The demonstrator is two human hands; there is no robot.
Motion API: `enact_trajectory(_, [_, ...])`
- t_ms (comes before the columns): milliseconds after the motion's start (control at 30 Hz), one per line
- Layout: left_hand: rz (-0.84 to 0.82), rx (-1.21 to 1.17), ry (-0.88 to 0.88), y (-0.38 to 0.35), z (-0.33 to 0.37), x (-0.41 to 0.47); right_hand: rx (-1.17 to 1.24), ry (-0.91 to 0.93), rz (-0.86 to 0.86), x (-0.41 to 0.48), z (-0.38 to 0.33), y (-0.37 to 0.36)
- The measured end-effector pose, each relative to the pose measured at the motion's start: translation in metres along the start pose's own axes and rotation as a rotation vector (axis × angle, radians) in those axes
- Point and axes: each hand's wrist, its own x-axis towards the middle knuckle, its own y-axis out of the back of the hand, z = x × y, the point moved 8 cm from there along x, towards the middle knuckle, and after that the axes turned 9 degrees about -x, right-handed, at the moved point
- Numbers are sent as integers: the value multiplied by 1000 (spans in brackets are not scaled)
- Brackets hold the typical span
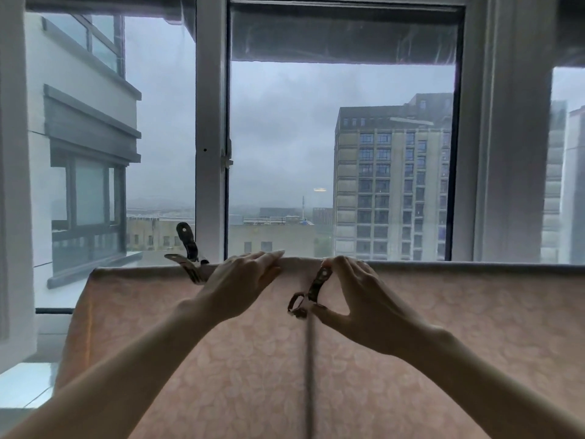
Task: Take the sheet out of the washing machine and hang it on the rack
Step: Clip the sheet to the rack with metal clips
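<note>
Sheet (pixel 221 359) hung, first clip (pixel 187 252) on | left hand (pixel 243 277) flat on fold | right hand (pixel 357 293) pinches second clip (pixel 311 288); clipping remains.

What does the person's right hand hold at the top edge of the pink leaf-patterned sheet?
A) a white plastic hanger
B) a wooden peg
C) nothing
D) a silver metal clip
D: the right hand pinches a silver metal clip between thumb and fingers at the top edge of the pink leaf-patterned sheet.
</note>
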Motion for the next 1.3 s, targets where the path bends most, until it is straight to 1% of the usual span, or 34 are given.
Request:
enact_trajectory(133, [2,2,-79,-9,12,11,49,-21,39,-7,7,5])
enact_trajectory(233, [14,-27,-152,-17,25,21,142,-79,66,-12,14,11])
enact_trajectory(333, [39,-80,-218,-23,40,30,179,-146,86,-21,24,19])
enact_trajectory(400, [34,-113,-267,-27,50,37,170,-197,93,-29,33,25])
enact_trajectory(600, [-18,-114,-432,-45,84,58,183,-355,145,-53,65,42])
enact_trajectory(733, [-26,-104,-519,-62,100,68,169,-420,166,-70,82,49])
enact_trajectory(933, [20,-77,-597,-82,124,80,103,-493,181,-102,101,58])
enact_trajectory(1100, [71,-8,-683,-96,155,88,87,-570,175,-131,121,71])
enact_trajectory(1300, [115,1,-747,-110,190,100,30,-586,173,-159,141,90])
